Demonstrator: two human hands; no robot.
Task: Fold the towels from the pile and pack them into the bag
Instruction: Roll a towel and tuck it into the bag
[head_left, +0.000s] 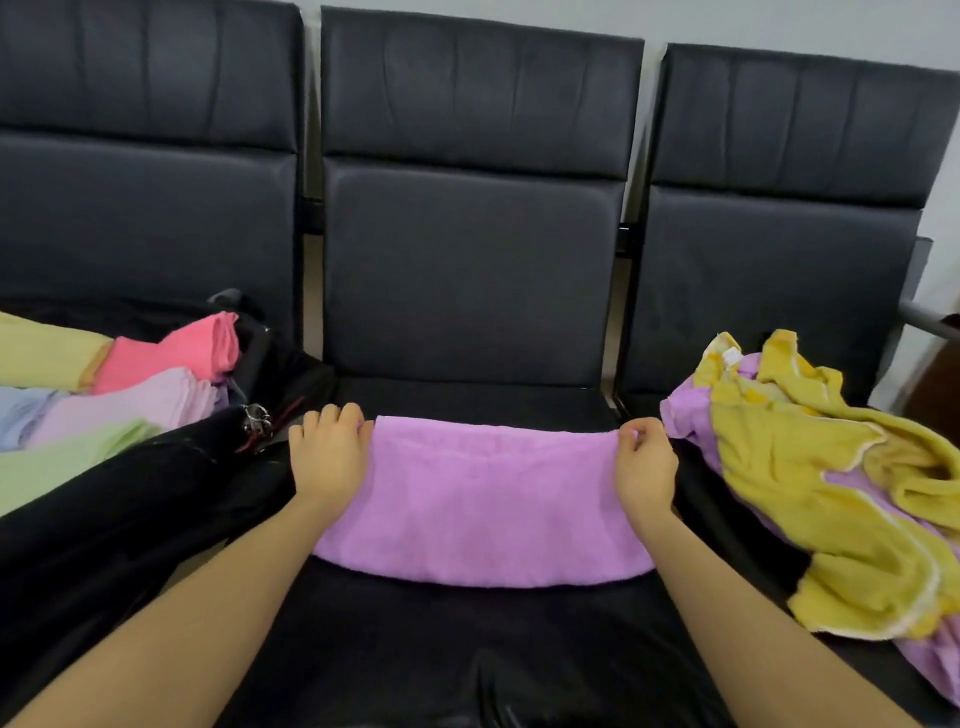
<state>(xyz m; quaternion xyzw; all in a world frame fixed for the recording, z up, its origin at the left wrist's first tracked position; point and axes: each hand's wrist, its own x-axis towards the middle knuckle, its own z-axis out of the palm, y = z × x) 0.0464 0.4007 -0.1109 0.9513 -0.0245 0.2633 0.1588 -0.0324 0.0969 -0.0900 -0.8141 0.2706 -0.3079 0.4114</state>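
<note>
Both hands pinch the purple towel's (480, 499) far corners on the seat (467, 649): left hand (327, 457), right hand (644, 465). Keep edges aligned and flat before folding again.

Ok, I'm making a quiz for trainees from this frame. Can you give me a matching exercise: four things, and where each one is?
Things:
1. purple towel
2. pink towel
3. yellow towel
4. left hand

Places:
A. in the open black bag on the left seat
B. on the purple towel's left edge
C. flat on the middle seat
D. crumpled in the pile on the right seat

Pairs: 1-C, 2-A, 3-D, 4-B
</note>
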